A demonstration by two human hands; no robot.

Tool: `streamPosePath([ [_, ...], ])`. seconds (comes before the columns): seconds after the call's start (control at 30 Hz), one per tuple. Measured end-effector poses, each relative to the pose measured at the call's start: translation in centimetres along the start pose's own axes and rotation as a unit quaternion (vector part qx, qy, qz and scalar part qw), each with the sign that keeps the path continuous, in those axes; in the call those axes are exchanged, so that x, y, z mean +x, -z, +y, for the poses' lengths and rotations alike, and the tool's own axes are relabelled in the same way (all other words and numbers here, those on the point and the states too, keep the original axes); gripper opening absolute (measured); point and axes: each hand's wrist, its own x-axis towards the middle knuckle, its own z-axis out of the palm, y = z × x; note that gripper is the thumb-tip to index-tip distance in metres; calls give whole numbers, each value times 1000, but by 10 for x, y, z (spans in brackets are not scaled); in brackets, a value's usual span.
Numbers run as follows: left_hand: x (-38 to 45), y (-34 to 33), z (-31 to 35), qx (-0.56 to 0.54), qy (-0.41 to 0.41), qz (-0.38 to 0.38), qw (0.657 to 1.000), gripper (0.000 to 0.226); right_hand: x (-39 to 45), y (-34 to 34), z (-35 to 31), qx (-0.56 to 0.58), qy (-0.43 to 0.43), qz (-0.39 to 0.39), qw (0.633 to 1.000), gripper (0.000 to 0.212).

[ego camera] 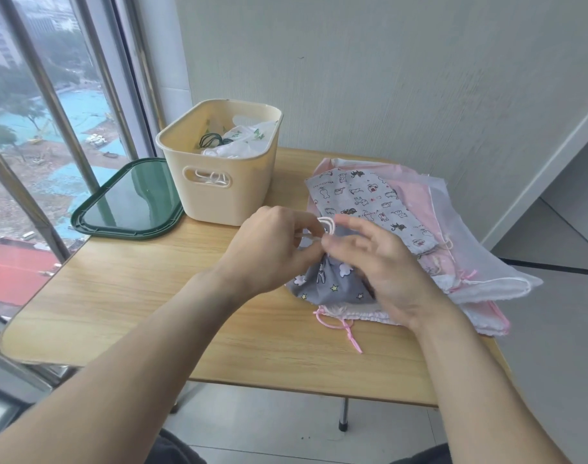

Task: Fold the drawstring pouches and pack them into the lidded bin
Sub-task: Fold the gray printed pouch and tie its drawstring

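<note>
The left hand (272, 242) pinches the white drawstring cord (327, 224) – the grey star-printed fabric pouch (332, 286) hangs just below it, under the half-curled right hand (386, 266), whose grip I cannot tell.

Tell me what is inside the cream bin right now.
The cream bin holds a white pouch with green leaf print, a dark green cord and white cord loops showing through the handle slot. Anything beneath them is covered.
</note>
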Motion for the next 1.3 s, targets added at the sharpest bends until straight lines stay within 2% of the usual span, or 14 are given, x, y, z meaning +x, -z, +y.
streamPosePath([
  [0.03,0,1,0,-3,6,-2,1000,6,-1,5,-1,-14,12,-14,1000,64],
  [0.1,0,2,1,-5,13,-22,1000,6,-2,10,1,-56,43,-6,997,75],
  [0.3,-2,9,5,-77,35,-114,990,9,-1,10,6,-141,106,32,984,62],
  [0.47,-2,12,0,-147,69,-139,977,18,1,10,7,-144,117,32,982,52],
  [0.6,0,8,1,-251,149,-194,937,25,4,9,7,-131,131,43,982,39],
  [0.7,2,8,-1,-323,224,-197,898,24,5,6,11,-172,170,68,968,25],
  [0.8,4,8,-4,-359,254,-186,879,28,1,5,12,-193,173,65,963,20],
  [0.87,4,9,-4,-365,260,-184,875,26,-1,5,12,-190,179,52,964,16],
  [0.93,4,9,-3,-366,256,-189,874,31,-1,3,13,-205,188,58,959,22],
  [1.03,4,7,-4,-371,260,-182,873,43,3,-1,13,-220,222,98,945,16],
  [1.1,5,6,-5,-368,260,-172,876,39,3,-2,12,-218,246,121,937,10],
  [1.17,5,5,-6,-342,249,-168,891,36,3,-2,11,-233,222,118,939,6],
  [1.23,3,5,-5,-299,217,-181,911,38,3,1,10,-220,124,53,966,10],
  [1.3,1,6,0,-266,173,-195,928,40,2,0,5,-138,31,-13,990,22],
])
